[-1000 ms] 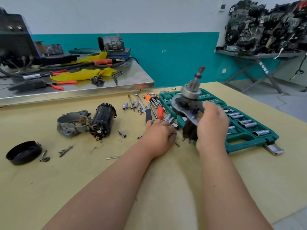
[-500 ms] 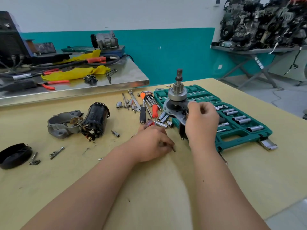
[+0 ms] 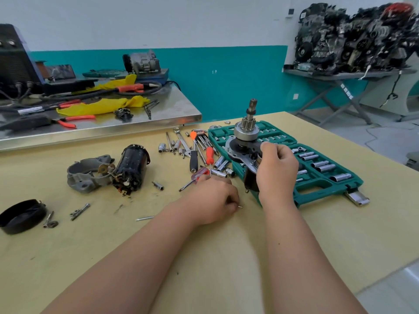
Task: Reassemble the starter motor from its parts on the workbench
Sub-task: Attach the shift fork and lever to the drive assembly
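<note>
Starter armature assembly (image 3: 245,133) upright in right hand (image 3: 277,171), pinion end up

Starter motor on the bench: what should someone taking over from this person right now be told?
Right hand grips the armature assembly upright, gear end up, by the green socket case.
Left hand pinches a small pin on the workbench.
Black motor body, grey nose housing and black end cap lie unfitted to the left.
Done: gear and plate sit on the shaft.
Left: fit body, housing, cap.
</note>
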### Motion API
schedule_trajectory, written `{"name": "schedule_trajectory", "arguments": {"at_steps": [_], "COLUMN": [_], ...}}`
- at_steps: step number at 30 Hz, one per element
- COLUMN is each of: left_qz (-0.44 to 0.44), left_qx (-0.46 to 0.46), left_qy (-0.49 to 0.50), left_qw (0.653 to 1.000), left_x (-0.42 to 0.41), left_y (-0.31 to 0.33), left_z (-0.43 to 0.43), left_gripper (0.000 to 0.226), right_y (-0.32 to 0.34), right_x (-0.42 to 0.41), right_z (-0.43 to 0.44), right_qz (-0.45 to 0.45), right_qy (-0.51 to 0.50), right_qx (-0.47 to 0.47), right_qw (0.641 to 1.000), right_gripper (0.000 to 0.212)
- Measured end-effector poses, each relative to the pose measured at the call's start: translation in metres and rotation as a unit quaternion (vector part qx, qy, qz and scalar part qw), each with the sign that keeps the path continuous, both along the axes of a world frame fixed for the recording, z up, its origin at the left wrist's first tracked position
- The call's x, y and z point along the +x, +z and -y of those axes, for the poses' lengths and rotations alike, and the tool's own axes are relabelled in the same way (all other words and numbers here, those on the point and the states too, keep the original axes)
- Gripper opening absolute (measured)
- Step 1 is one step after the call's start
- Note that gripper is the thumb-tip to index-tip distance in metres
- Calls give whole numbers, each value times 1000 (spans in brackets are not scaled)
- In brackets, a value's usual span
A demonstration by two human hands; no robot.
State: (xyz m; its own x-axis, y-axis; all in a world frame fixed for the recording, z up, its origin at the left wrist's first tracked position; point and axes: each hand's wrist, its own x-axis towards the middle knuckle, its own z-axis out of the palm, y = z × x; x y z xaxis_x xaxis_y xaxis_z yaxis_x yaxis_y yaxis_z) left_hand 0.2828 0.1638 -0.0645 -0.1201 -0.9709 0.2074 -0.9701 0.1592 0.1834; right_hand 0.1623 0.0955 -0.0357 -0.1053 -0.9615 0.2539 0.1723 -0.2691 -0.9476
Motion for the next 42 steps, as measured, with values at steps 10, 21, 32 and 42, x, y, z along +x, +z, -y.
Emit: {"name": "schedule_trajectory", "arguments": {"at_steps": [10, 21, 32, 42], "left_qz": [-155, -66, 54, 26], "left_qx": [-53, -210, -275, -273], "left_qy": [113, 271, 269, 247], "left_qw": [980, 937, 922, 929], "left_x": [3, 25, 28, 24], "left_y": [33, 64, 57, 58], "left_z": [-78, -137, -137, -139], "left_gripper": [11, 19, 23, 28], "right_y": [14, -6, -10, -12], "right_x": [9, 63, 69, 70], "right_z": [-11, -74, -81, -83], "right_qz": [12, -39, 23, 17], "right_qy": [150, 394, 433, 436], "right_qx": [136, 241, 272, 251], "right_qw": [979, 886, 859, 864], "right_gripper": [29, 33, 23, 22]}}
